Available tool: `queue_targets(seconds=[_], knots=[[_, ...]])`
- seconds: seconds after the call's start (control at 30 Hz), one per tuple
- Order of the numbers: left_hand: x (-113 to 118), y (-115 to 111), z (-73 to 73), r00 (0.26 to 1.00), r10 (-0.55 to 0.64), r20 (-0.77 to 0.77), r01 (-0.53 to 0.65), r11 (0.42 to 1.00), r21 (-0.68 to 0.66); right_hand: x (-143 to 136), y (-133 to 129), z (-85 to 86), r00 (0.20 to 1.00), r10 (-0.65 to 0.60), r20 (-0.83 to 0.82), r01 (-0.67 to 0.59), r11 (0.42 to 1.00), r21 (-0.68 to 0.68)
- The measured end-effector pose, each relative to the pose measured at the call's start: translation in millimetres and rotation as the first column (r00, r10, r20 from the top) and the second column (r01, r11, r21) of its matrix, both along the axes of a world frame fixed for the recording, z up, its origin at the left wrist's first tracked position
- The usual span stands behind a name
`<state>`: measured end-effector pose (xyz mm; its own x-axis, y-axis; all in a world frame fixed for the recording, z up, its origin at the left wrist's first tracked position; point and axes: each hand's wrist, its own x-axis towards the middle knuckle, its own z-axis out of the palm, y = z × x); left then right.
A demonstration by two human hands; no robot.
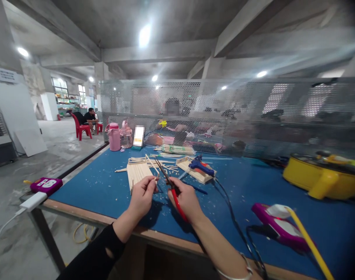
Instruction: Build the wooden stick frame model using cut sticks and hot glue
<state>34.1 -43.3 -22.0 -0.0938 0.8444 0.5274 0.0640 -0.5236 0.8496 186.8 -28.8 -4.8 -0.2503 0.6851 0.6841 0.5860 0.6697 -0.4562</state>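
Observation:
My left hand (pixel 142 196) pinches a thin wooden stick (pixel 153 165) that leans up and to the left. My right hand (pixel 186 198) is wrapped round the red handles of pointed scissors (pixel 177 202), their dark blades reaching up and left beside the stick. Behind my left hand lies a flat panel of pale wooden sticks (pixel 139 174) with loose sticks around it. A blue glue gun (pixel 201 166) rests on a shallow wooden tray (pixel 206 178), beyond my right hand.
Bundled sticks (pixel 177 149) lie at the back of the blue table (pixel 90 190), near a pink flask (pixel 114 137). A purple power strip (pixel 279 227), cables and a yellow pan (pixel 326 177) are at right. Another purple strip (pixel 46 186) sits at left. People are visible beyond.

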Motion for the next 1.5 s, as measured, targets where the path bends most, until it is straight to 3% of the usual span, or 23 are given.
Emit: queue_targets(seconds=[0.17, 0.4, 0.57, 0.67, 0.87, 1.13, 1.37, 1.5], knots=[[-0.4, 2.4, -1.9, 1.000, 0.024, -0.018, -0.024, 1.000, 0.020, -0.3, -2.5, 1.8, 0.991, -0.046, -0.124, 0.035, 0.995, -0.090], [0.4, 0.7, 0.6, 1.000, -0.017, -0.007, 0.017, 0.999, 0.041, -1.0, -3.2, 1.5, 0.990, 0.019, -0.143, -0.050, 0.975, -0.217], [-1.3, -0.4, 0.5, 1.000, -0.012, 0.028, 0.011, 0.999, 0.033, -0.7, -0.7, 1.3, 0.985, -0.125, -0.117, 0.090, 0.961, -0.263], [-1.7, -0.1, -0.4, 0.999, -0.032, 0.036, 0.030, 0.998, 0.048, -1.5, -1.2, 3.7, 0.992, -0.117, -0.051, 0.096, 0.946, -0.309], [-2.1, -0.8, 2.2, 0.997, -0.065, 0.047, 0.063, 0.997, 0.038, -3.3, -2.6, 3.8, 0.992, -0.086, -0.095, 0.057, 0.961, -0.269], [-4.8, -3.3, 3.1, 0.992, -0.107, -0.063, 0.109, 0.994, 0.025, -1.2, -2.3, 0.2, 1.000, 0.012, -0.014, -0.015, 0.964, -0.266], [-3.1, -3.0, 2.7, 0.993, -0.111, -0.046, 0.112, 0.994, 0.010, -1.0, -2.9, -1.3, 0.997, 0.041, 0.066, -0.023, 0.968, -0.249], [-1.6, -0.8, 0.6, 0.990, -0.131, 0.049, 0.131, 0.991, 0.004, 1.7, -1.8, -2.5, 0.994, 0.015, 0.110, 0.011, 0.975, -0.224]])
